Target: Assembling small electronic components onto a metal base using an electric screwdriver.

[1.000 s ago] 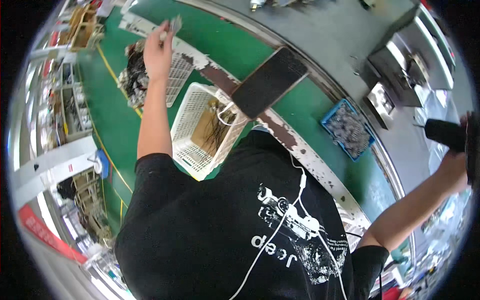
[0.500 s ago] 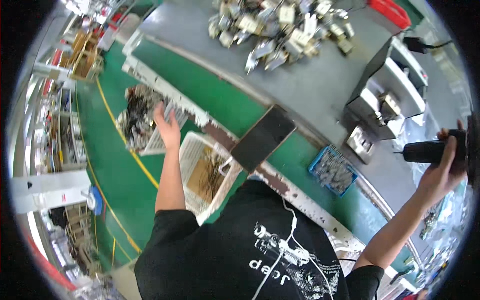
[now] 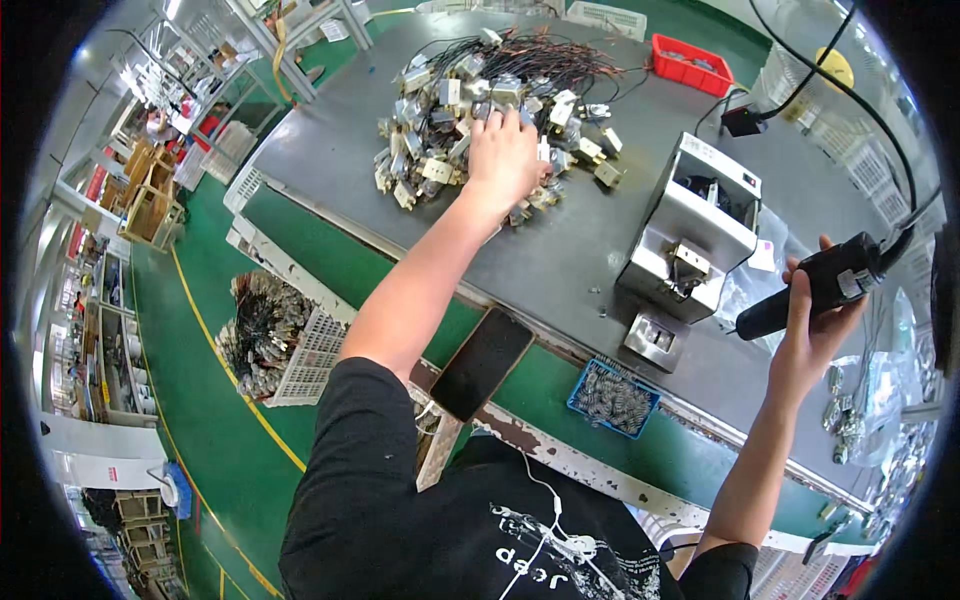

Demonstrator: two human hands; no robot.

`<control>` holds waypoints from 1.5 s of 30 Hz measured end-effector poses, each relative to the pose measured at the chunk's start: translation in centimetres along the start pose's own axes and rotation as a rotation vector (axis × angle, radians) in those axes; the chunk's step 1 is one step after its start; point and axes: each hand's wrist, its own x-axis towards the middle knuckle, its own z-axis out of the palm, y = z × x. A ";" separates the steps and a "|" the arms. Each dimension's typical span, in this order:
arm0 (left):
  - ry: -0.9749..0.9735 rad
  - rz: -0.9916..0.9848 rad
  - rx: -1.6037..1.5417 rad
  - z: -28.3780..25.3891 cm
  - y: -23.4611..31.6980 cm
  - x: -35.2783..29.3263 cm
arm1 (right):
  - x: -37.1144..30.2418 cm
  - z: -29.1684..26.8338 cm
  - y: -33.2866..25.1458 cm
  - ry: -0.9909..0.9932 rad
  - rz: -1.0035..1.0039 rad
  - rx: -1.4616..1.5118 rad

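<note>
My left hand [image 3: 505, 155] reaches into a heap of small metal-cased parts with dark wires [image 3: 436, 170] on the grey table. Its fingers curl down among the parts, and their tips are partly hidden, so what they grip I cannot make out. At the right, my right hand [image 3: 812, 318] is closed round a black electric screwdriver [image 3: 808, 290], whose tip end points lower left and whose cable rises from the other end. Left of the screwdriver stands a metal-cased machine [image 3: 700, 215] holding a small white-faced part [image 3: 690, 260] at its front. A metal block fixture [image 3: 655, 340] lies before it.
A blue basket of small metal pieces [image 3: 612, 398] sits at the table's near edge. A phone [image 3: 483, 363] is mounted in front of me. Behind stands a red bin [image 3: 692, 64]. On the green floor at left is a white crate of wired parts [image 3: 312, 355].
My left hand has swung from above the floor crates at left to the heap on the table. The screwdriver has tilted, its tip end now lower. The whole view has shifted.
</note>
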 end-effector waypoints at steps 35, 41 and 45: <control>0.266 0.721 -0.578 -6.8 2.2 -4.7 | -7.6 6.7 -3.1 -0.842 0.472 0.182; 0.314 0.829 -0.568 -12.4 3.4 -5.3 | -5.4 1.1 1.3 -1.225 0.899 0.668; 0.102 0.760 -0.515 -12.9 3.0 -7.1 | -4.2 0.4 -0.9 -1.128 0.649 0.186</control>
